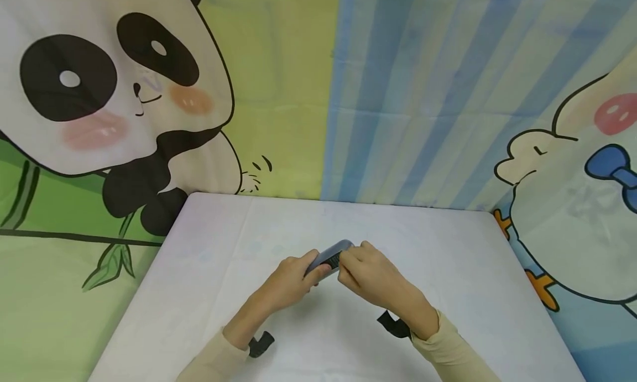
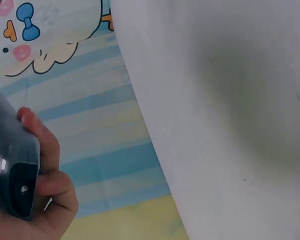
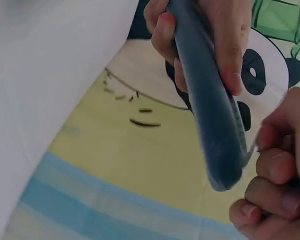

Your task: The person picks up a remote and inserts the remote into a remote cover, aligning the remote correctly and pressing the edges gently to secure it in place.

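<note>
A long blue-grey handheld device (image 1: 328, 255) with a rounded end and a dark panel is held above the white table; its exact kind is unclear. My left hand (image 1: 288, 282) grips one end, thumb on the dark face and fingers round the back. In the left wrist view, the device (image 2: 17, 140) shows a dark end piece with a small screw-like spot. At the other end, my right hand (image 1: 370, 274) has its fingers curled. The right wrist view shows it pinching a thin pale strip (image 3: 252, 145) beside the device's rounded tip.
Under the hands lies the white tabletop (image 1: 239, 249), its far edge against a printed cloth backdrop (image 1: 278, 94) with a panda and striped bands. Black straps hang at the left wrist (image 1: 261, 344) and the right wrist (image 1: 393, 324).
</note>
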Available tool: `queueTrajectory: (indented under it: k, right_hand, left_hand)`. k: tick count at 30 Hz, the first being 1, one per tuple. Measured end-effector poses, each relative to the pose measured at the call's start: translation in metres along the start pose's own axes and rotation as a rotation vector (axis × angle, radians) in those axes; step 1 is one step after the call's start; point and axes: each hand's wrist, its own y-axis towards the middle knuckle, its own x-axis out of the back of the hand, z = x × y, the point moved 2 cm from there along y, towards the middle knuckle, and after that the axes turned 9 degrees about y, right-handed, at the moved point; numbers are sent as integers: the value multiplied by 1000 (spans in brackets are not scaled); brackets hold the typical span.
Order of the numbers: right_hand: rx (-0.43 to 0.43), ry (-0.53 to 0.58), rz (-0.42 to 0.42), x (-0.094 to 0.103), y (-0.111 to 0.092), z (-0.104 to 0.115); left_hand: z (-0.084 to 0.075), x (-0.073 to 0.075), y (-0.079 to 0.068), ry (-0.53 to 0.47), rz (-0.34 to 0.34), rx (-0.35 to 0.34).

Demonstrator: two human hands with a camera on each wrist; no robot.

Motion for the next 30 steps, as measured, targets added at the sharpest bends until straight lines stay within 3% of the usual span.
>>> queueTrajectory:
  k: [4, 8, 11, 15, 19, 25, 30]
  right_hand:
    - [24, -244, -57, 4, 7, 0]
    - [-52, -226, -127, 10, 8, -9]
    - [-178, -43, -200, 11, 3, -18]
    - [-382, 423, -245, 7, -5, -30]
    - [-436, 840, -195, 0, -12, -36]
    - [-381, 1076, -140, -4, -16, -44]
    - [-365, 1212, -129, -8, -17, -48]
  left_hand:
    - [-5, 0, 2, -72, -69, -11]
    - [-7, -4, 3, -200, -107, -49]
    - [-9, -6, 2, -311, -79, -63]
    - [-12, -7, -1, -476, -4, -74]
    - [-15, -10, -2, -605, 63, -110]
    - [-14, -11, -5, -781, 162, -251]
    - [-14, -10, -5, -833, 195, -322]
